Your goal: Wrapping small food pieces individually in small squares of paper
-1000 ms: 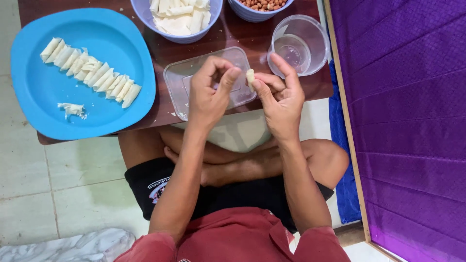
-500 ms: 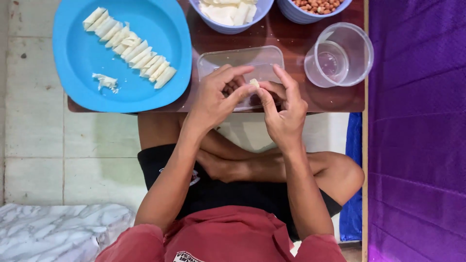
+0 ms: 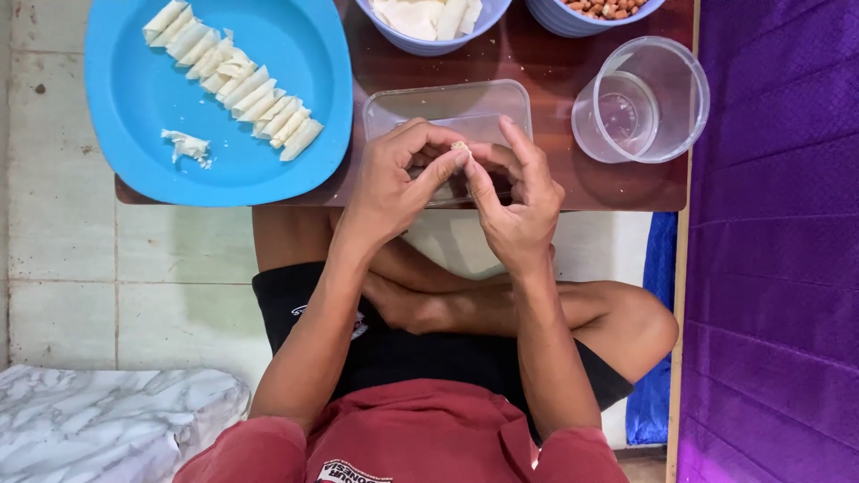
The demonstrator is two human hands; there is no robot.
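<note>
My left hand [image 3: 394, 183] and my right hand [image 3: 514, 201] meet over the near edge of a low brown table [image 3: 546, 80], fingertips pinched together on a small pale dough wrapper piece [image 3: 461, 148]. Most of that piece is hidden by my fingers. Under the hands lies a clear rectangular plastic container [image 3: 447, 103]. To the left, a blue plate [image 3: 295, 63] carries a diagonal row of several rolled pale wrappers [image 3: 237, 80] and one crumpled scrap [image 3: 185, 146].
A bowl of flat dough sheets [image 3: 429, 16] and a bowl of peanuts [image 3: 604, 9] stand at the far edge. A clear round cup [image 3: 640, 98] sits at the right. Purple fabric [image 3: 778, 241] lines the right side; marble-patterned cloth [image 3: 98, 420] lies bottom left.
The view has shifted so the table sits a little lower and further right. My fingers have closed tighter round the dough piece, which now shows less.
</note>
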